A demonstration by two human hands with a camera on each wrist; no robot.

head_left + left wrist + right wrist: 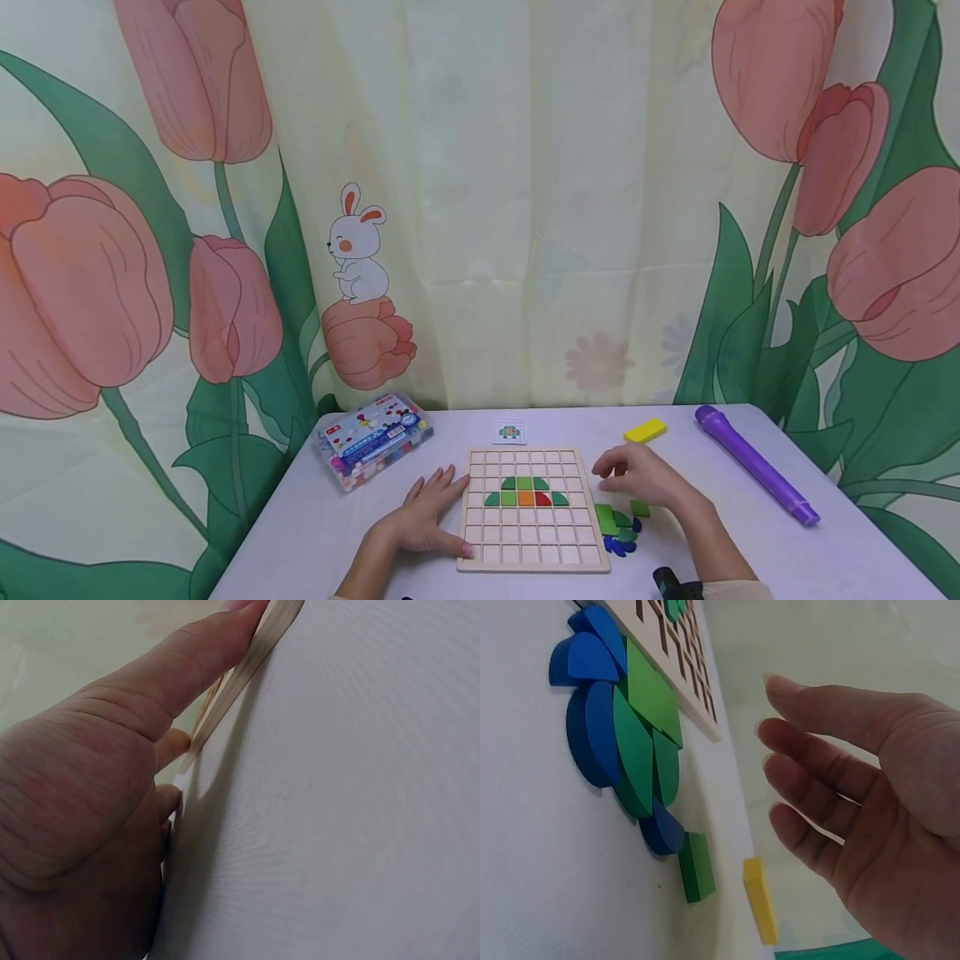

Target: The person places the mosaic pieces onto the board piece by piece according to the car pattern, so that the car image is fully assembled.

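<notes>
Pale wood frames the gridded board (532, 570), which I have at the lower centre of my head view. Two rows of pieces sit in its slots: green, light green and green above; green, light green, orange, red and green below. To its left, the left hand (424, 518) lies with fingers spread and extended, thumb touching the board's lower-left corner and a fingertip near its left edge; I see it steadying nothing in a closed grip. To the right, the right hand (647, 477) hangs above the table (750, 542), fingers loosely bent, thumb apart from them, holding nothing.

Below that hand, just beside the board's right edge, I find loose green pieces (606, 518) and blue pieces (619, 547) bunched together; my right wrist view shows them at upper left, touching one another. A small patterned card (509, 431) lies above the board, a yellow block (645, 430) to its right, a purple microphone-shaped object (757, 465) farther right, and a plastic box (375, 440) at the table's upper left.
</notes>
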